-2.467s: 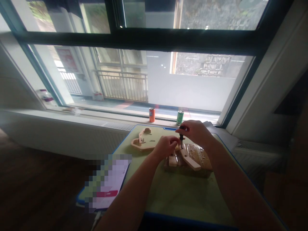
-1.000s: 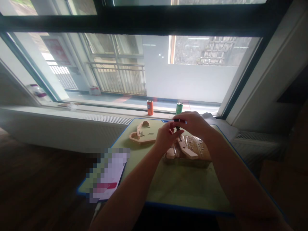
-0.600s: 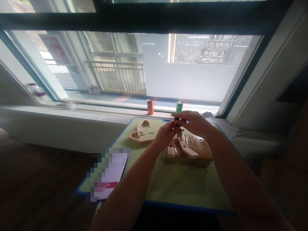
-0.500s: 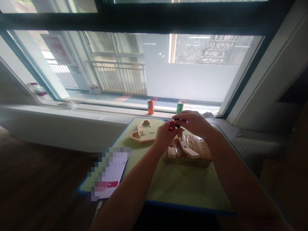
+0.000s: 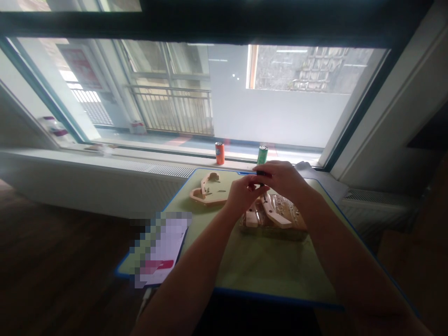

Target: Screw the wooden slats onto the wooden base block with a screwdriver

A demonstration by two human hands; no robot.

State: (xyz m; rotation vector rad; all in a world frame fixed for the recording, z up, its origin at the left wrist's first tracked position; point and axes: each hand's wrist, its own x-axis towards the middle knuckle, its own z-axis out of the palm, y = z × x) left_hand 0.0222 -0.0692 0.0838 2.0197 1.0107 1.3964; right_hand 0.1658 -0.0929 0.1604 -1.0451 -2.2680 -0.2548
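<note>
My right hand (image 5: pixel 280 175) grips the black handle of a screwdriver (image 5: pixel 261 173) from above, fingers curled round its top. Just below, my left hand (image 5: pixel 244 189) is closed with its fingertips at the lower end of the same handle. Beneath the fingers, the screwdriver's tip area meets a pale angled wooden piece (image 5: pixel 278 218) with dark holes. This piece rests on a brown block wrapped in clear plastic (image 5: pixel 294 224). A second pale wooden end (image 5: pixel 251 218) lies beside it on the left. My fingers hide most of the shaft.
On the green board with a blue edge (image 5: pixel 266 275), a curved wooden frame (image 5: pixel 210 201) lies left, small metal pieces (image 5: pixel 221 191) near it. A phone (image 5: pixel 168 247), partly pixelated, lies front left with a cable. An orange can (image 5: pixel 220 154) and a green can (image 5: pixel 262 155) stand on the sill.
The view has shifted slightly, so the table sits a little higher in it. My fingers have moved slightly on the screwdriver; both hands stay in place over the wooden piece.
</note>
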